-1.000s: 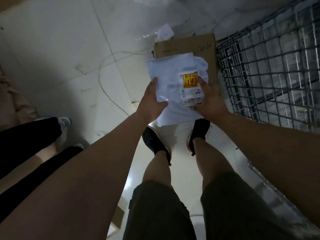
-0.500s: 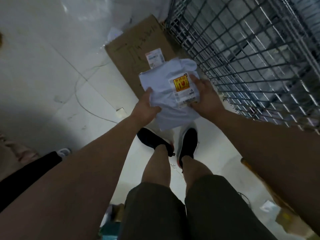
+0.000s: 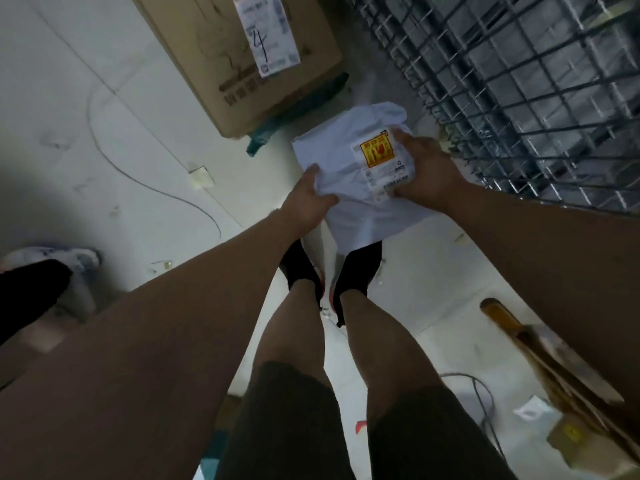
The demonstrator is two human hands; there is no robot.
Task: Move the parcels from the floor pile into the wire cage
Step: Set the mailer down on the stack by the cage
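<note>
A white soft plastic parcel (image 3: 349, 174) with a yellow and red sticker and a barcode label is held in front of me above my feet. My left hand (image 3: 306, 199) grips its left edge, fingers curled under and thumb on top. My right hand (image 3: 424, 169) grips its right side beside the label. The wire cage (image 3: 519, 81) fills the upper right, its mesh wall close to my right hand. The parcel is outside the cage.
A large cardboard box (image 3: 214, 53) with a white shipping label stands on the floor ahead, a teal bag (image 3: 273, 131) sticking out beneath it. A thin cable (image 3: 138, 174) lies on the white floor. Another person's leg and shoe (image 3: 52, 268) are at left. Cardboard and scraps (image 3: 561, 375) lie at lower right.
I have turned and stepped nearer the cage and the cardboard box, carrying the parcel. Both hands keep the same grip. The box now appears larger and nearer.
</note>
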